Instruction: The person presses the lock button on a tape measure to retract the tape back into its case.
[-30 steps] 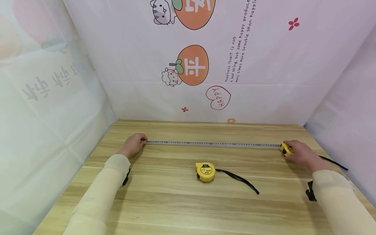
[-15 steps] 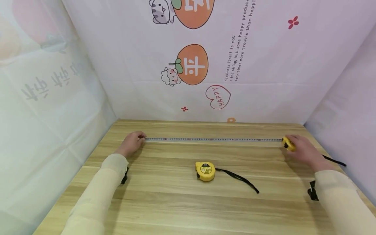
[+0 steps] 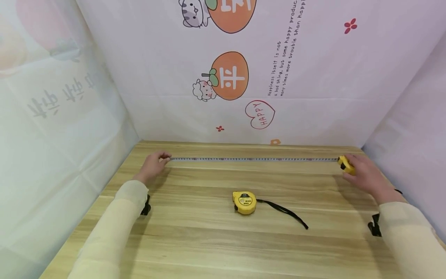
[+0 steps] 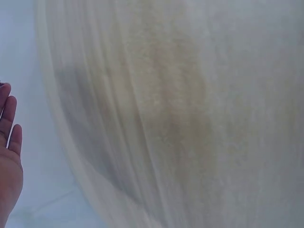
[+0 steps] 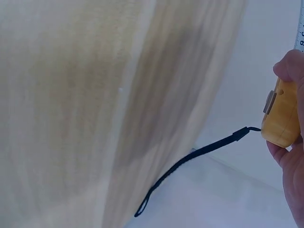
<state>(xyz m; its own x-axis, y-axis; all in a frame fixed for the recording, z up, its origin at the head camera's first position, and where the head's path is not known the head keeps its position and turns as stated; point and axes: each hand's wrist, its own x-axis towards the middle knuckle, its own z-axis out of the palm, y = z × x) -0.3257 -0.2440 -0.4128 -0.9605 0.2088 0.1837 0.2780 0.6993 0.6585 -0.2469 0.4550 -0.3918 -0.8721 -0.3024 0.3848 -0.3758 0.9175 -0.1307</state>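
A tape measure [image 3: 346,165] with a yellow case is gripped in my right hand [image 3: 366,175] at the far right of the head view. Its white blade [image 3: 237,159] stretches straight across the back of the table to my left hand [image 3: 153,166], whose thumb and fingers pinch the blade's end. In the right wrist view the case [image 5: 281,116] lies within the curled fingers, and its black strap [image 5: 190,156] hangs down. Only part of the left hand [image 4: 10,156] shows at the edge of the left wrist view. A second yellow tape measure [image 3: 244,202] lies mid-table.
The second tape measure's black strap [image 3: 283,210] trails to the right on the wooden table [image 3: 195,240]. A printed white backdrop [image 3: 313,77] rises behind the far edge, with pale cloth walls [image 3: 62,155] at both sides. Black wrist devices [image 3: 374,225] sit under the sleeves.
Both hands have moved away from me toward the table's back edge, carrying the stretched blade with them. The right hand has also shifted slightly rightward. The second tape measure lies still.
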